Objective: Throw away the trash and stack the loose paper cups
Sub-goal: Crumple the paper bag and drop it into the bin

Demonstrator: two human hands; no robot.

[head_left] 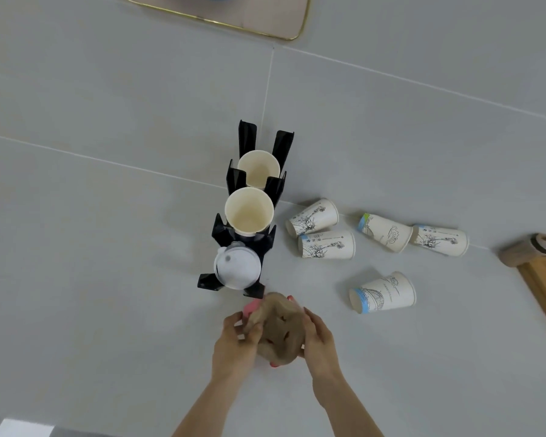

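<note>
Both hands hold a crumpled brown paper wad [279, 335] with a bit of pink showing at its left edge, just in front of the black cup holder [234, 238]. My left hand [234, 339] grips its left side and my right hand [317, 335] cups its right side. The holder carries two upright cream cup stacks [249, 211] and a stack of white lids [237, 267]. Several printed paper cups lie on their sides to the right: a pair [312, 217], [327, 245], another pair [385, 232], [440, 239], and one nearer cup [382, 292].
The surface is light grey with thin seams. A wooden object with a round knob [531, 250] lies at the right edge. A gold-rimmed tray [292, 34] sits at the far top.
</note>
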